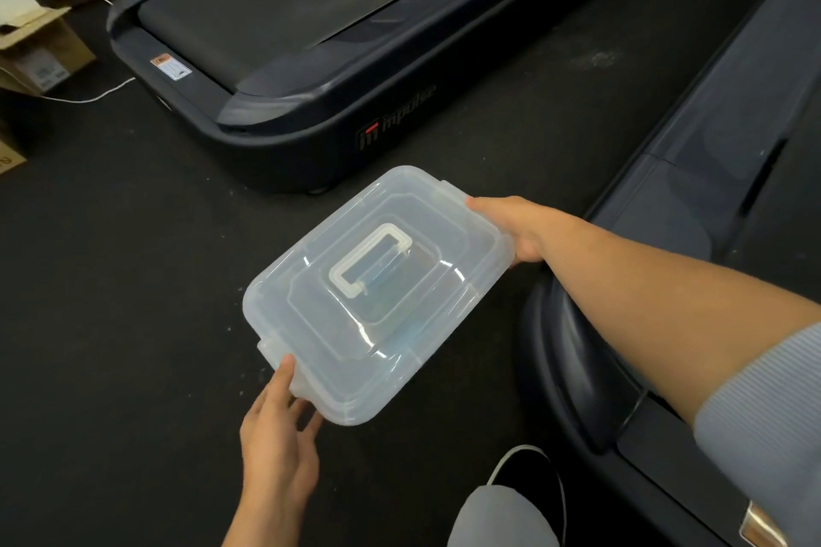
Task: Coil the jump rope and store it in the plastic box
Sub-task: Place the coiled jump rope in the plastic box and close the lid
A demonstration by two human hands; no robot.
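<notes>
dark rubbery floor [111, 280] runs under everything, with a black treadmill [311, 71] ahead of me and a second treadmill [711, 235] along my right. cardboard boxes [40, 53] sit at the far left edge of the floor, with a thin white cable [89, 95] trailing beside them.

i hold the plastic box [377, 293] between both hands, over the open floor between the two machines. it is translucent, its lid [337, 324] is on, and the white carry handle [371, 260] lies flat in the lid's middle recess. something bluish shows faintly through the plastic, but i cannot tell what it is, and i cannot make out the jump rope.

my left hand [280, 426] is at the near short end, fingers loosely spread, thumb lying on the lid's edge beside the clasp [275, 351] and the other fingers under the corner. my right hand [520, 227] grips the far short end, thumb along the top rim, the fingers curled out of sight beneath.

my knee [497, 515] shows at the bottom, in grey fabric.
</notes>
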